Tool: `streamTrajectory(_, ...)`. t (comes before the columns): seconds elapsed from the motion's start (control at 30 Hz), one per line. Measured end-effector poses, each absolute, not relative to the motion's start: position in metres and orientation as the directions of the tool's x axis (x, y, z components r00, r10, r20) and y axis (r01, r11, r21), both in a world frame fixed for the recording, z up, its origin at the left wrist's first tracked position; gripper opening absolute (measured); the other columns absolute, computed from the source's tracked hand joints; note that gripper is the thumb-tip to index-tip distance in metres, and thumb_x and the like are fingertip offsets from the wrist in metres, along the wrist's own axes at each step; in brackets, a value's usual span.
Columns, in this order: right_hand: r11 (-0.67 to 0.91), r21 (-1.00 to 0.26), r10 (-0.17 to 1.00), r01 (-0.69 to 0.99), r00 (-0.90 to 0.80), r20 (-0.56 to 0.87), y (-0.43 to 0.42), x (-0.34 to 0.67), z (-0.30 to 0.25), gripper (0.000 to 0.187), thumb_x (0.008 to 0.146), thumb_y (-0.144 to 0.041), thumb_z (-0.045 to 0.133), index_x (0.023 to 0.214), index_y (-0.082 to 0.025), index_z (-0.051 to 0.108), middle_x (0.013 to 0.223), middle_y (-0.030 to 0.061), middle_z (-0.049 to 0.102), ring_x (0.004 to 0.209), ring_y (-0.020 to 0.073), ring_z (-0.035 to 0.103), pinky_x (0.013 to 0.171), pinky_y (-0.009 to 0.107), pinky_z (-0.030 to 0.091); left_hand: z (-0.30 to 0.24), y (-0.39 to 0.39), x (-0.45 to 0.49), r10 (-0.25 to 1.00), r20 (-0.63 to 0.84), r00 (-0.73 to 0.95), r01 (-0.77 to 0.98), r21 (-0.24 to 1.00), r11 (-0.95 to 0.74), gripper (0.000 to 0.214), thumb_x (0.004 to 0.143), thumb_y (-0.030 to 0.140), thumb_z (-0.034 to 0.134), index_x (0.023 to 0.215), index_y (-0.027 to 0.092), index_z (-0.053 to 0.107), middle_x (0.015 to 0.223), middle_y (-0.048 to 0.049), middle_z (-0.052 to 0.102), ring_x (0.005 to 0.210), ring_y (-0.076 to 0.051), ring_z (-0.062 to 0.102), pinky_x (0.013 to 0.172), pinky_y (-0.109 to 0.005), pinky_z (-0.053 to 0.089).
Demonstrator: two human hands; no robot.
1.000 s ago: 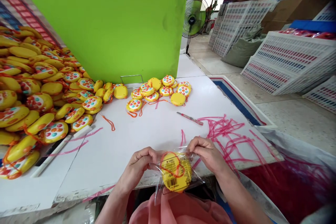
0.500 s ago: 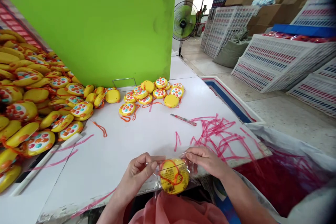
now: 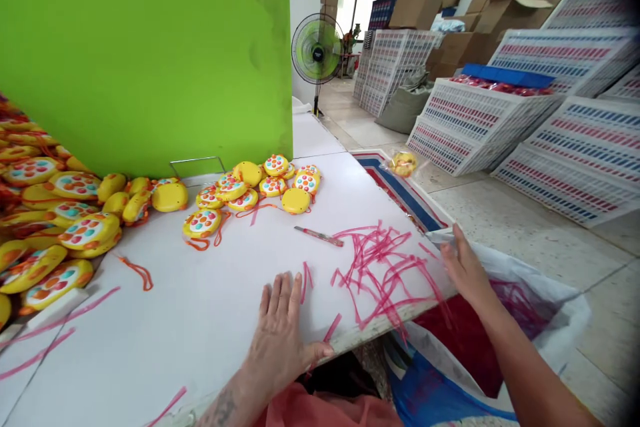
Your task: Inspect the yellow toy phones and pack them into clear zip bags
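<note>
My left hand (image 3: 277,323) lies flat on the white table (image 3: 210,307) near its front edge, fingers stretched out and holding nothing. My right hand (image 3: 465,263) reaches past the table's right corner, above a white sack (image 3: 525,270), with its fingers apart and nothing in them. Farther off, beyond the right table edge, is a yellow toy in a clear bag (image 3: 403,164), apart from both hands. Whether it is in the air or resting on something, I cannot tell. A heap of pink plastic strips (image 3: 383,263) lies between my hands, with a utility knife (image 3: 320,236) behind it.
Yellow button toys with orange cords (image 3: 245,187) lie along a green panel (image 3: 150,47), with a larger pile (image 3: 75,233) at left. A white-rimmed crate with blue and red stripes (image 3: 425,203) stands right of the table. Stacked crates (image 3: 465,123) and a fan (image 3: 317,53) are behind.
The bagged toy has left my hands and is now beyond the table's right edge. My left hand has settled flat on the table; my right hand has swung out to the right. The view turned right.
</note>
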State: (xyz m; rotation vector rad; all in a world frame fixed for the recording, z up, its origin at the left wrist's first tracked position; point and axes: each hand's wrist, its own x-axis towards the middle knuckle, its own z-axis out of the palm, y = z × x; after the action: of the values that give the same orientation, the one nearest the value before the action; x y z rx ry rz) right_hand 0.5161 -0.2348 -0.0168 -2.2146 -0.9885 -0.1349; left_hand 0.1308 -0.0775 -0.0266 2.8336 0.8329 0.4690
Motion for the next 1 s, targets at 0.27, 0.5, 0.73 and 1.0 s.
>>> streamTrajectory(0.27,-0.320,-0.140,0.919,0.937,0.343,0.193,-0.257,0.473,-0.047,0.081,0.091,-0.055,0.038,0.151,-0.015,0.002,0.154,0.0167,0.020,0.142,0.0333,0.017,0.111,0.056,0.022,-0.020,-0.100,0.195,0.326,0.161,0.931,0.309,0.125,-0.943,0.104,0.074,0.081,0.030,0.150,0.014,0.008,0.156,-0.0192,0.011,0.143,-0.038,0.012,0.113,-0.055,0.013)
streamTrajectory(0.5,-0.154,-0.047,0.970,0.987,0.160,0.184,-0.227,0.450,-0.031,0.112,0.073,-0.073,0.053,0.151,-0.015,-0.002,0.157,0.0180,-0.004,0.142,0.0420,0.002,0.109,0.061,0.018,-0.020,-0.093,0.269,0.269,0.201,0.942,0.235,0.178,-0.955,0.104,0.072,0.082,0.032,0.150,0.017,0.011,0.155,-0.0229,0.009,0.142,-0.042,0.006,0.110,-0.061,0.007)
streamTrajectory(0.73,-0.133,-0.041,0.974,0.990,0.138,0.179,-0.176,0.488,-0.034,0.104,0.075,-0.069,0.054,0.152,-0.016,0.006,0.158,0.0143,-0.003,0.142,0.0407,-0.003,0.110,0.060,0.014,-0.027,-0.069,0.322,0.299,0.261,0.918,0.253,0.196,-0.948,0.103,0.073,0.083,0.031,0.150,0.018,0.010,0.155,-0.0229,0.011,0.142,-0.044,0.005,0.109,-0.062,0.006)
streamTrajectory(1.0,-0.159,-0.085,0.974,0.984,0.171,0.151,-0.111,0.525,-0.037,0.095,0.079,-0.067,0.051,0.151,-0.020,0.012,0.157,0.0112,0.012,0.142,0.0408,0.006,0.110,0.059,0.016,-0.034,-0.022,0.365,0.453,0.246,0.857,0.410,0.205,-0.889,0.110,0.067,0.084,0.041,0.149,0.015,0.015,0.153,-0.0259,0.017,0.140,-0.046,0.011,0.107,-0.064,0.008)
